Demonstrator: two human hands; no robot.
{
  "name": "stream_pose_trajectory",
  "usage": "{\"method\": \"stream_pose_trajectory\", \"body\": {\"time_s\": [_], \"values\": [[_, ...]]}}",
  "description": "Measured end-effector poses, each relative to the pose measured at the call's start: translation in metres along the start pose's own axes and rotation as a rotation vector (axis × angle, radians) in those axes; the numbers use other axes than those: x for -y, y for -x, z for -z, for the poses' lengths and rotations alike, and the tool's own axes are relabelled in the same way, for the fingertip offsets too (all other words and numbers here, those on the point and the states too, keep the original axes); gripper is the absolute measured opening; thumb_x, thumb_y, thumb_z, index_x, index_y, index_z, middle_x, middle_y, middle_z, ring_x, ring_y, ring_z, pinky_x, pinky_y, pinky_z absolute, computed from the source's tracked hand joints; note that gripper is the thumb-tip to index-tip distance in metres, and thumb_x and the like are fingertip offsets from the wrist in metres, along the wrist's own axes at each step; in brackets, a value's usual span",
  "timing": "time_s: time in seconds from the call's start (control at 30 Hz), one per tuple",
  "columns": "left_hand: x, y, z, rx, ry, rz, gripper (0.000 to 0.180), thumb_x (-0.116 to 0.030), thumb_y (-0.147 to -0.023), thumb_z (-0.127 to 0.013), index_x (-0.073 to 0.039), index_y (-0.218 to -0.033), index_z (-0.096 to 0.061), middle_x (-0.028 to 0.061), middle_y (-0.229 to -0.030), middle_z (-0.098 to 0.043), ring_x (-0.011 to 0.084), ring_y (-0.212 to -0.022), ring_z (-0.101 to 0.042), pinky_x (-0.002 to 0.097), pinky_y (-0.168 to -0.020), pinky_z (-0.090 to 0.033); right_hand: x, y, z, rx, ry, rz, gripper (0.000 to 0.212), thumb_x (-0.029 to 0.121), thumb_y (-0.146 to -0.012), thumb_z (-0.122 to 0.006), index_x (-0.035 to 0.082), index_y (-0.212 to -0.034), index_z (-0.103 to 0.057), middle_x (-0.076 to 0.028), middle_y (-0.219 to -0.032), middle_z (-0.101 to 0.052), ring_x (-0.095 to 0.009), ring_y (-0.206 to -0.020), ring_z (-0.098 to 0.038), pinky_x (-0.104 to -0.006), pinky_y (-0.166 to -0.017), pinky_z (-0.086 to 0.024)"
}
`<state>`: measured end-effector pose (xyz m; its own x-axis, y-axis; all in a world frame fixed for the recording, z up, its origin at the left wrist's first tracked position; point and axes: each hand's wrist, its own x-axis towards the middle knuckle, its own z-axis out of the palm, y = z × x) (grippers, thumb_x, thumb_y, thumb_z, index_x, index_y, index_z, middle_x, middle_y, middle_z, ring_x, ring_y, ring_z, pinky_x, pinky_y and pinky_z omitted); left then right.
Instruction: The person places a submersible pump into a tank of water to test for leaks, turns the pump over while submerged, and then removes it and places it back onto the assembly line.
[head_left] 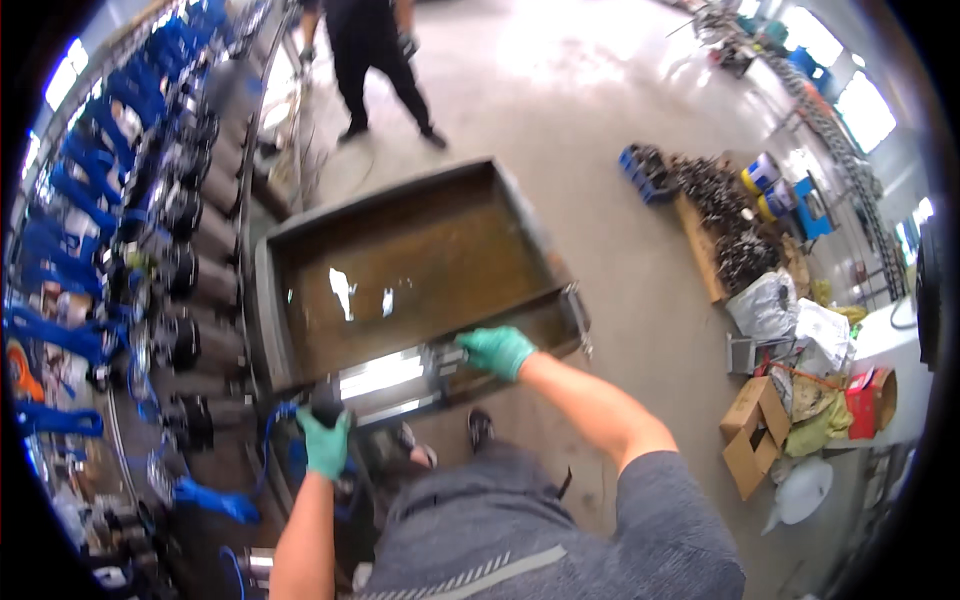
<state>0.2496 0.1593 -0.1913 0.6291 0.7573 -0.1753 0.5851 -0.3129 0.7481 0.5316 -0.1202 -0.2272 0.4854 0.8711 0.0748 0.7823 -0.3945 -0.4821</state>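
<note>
Head view. Two coloured pails [761, 174], beyond the right hand and to its right, bear markings too small to read. The right hand [498, 352], in a green glove, is half curled, its fingertips at one end of a glossy dark part [385, 378]; whether it grips cannot be told. This part, its outline broken by glare, lies between the two hands along the near side of a basin [540, 235]. The left hand [325, 443], likewise gloved, is partly open just below a black piece [326, 405], blurred; contact is uncertain. One blue hose [268, 445] passes just left of that hand. Brownish liquid with bright reflections fills the space beyond both hands. One co-worker [368, 50], cut off above, stands farther out. Counted right of the right hand: two pails, one blue crate [648, 175], one open cardboard box [757, 437]. Blue parts [75, 190], left of the left hand, overlap too closely to count.
</note>
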Motion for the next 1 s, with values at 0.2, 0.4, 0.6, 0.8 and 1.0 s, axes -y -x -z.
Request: {"method": "stream_pose_trajectory", "body": {"time_s": [0.2, 0.4, 0.6, 0.8, 1.0], "values": [[0.019, 0.007, 0.003, 0.038, 0.094, 0.019, 0.083, -0.027, -0.084, -0.085, 0.002, -0.142, -0.032, 0.0189, -0.129, -0.053, 0.0269, -0.115, -0.052, 0.0368, -0.103, -0.043, 0.003, -0.014, 0.005, 0.373, -0.297, -0.358, 0.048, 0.048, -0.094, -0.066, 0.013, -0.127, -0.067, -0.016, -0.115, -0.072, -0.036, -0.108, -0.067, -0.0436, -0.093, -0.053], [0.006, 0.01, 0.002, 0.057, 0.102, 0.04, 0.085, -0.026, -0.085, -0.085, 0.003, -0.143, -0.031, 0.0204, -0.13, -0.052, 0.028, -0.118, -0.051, 0.0374, -0.106, -0.041, -0.008, -0.022, 0.009, 0.501, -0.305, -0.417, 0.05, 0.049, -0.092, -0.068, 0.005, -0.118, -0.072, -0.02, -0.114, -0.072, -0.038, -0.107, -0.067, -0.0416, -0.094, -0.052], [0.002, 0.012, 0.003, 0.052, 0.152, 0.055, 0.071, -0.016, -0.086, -0.083, -0.001, -0.136, -0.035, 0.0163, -0.121, -0.056, 0.0252, -0.109, -0.054, 0.0351, -0.099, -0.044, 0.032, 0.018, 0.049, 0.169, -0.198, -0.53, 0.057, 0.041, -0.092, -0.069, 0.01, -0.139, -0.06, -0.019, -0.139, -0.059, -0.036, -0.13, -0.055, -0.0433, -0.108, -0.045], [-0.008, 0.013, 0.002, 0.042, 0.161, 0.041, 0.07, -0.013, -0.085, -0.083, -0.002, -0.135, -0.036, 0.0154, -0.12, -0.057, 0.0241, -0.107, -0.055, 0.0342, -0.098, -0.045, -0.069, 0.135, 0.01, -0.709, -0.036, -1.097, 0.051, 0.032, -0.088, -0.075, 0.002, -0.124, -0.054, -0.02, -0.105, -0.067, -0.032, -0.096, -0.067, -0.0432, -0.082, -0.055], [-0.006, 0.009, 0.004, 0.048, 0.168, 0.06, 0.072, -0.01, -0.082, -0.085, -0.001, -0.133, -0.036, 0.0145, -0.118, -0.058, 0.0232, -0.104, -0.056, 0.0331, -0.095, -0.047, -0.089, 0.087, 0.044, -0.47, -0.887, -1.264, 0.045, 0.032, -0.097, -0.067, 0.012, -0.129, -0.043, -0.003, -0.068, -0.052, -0.015, -0.046, -0.047, -0.0318, -0.04, -0.039]]}}
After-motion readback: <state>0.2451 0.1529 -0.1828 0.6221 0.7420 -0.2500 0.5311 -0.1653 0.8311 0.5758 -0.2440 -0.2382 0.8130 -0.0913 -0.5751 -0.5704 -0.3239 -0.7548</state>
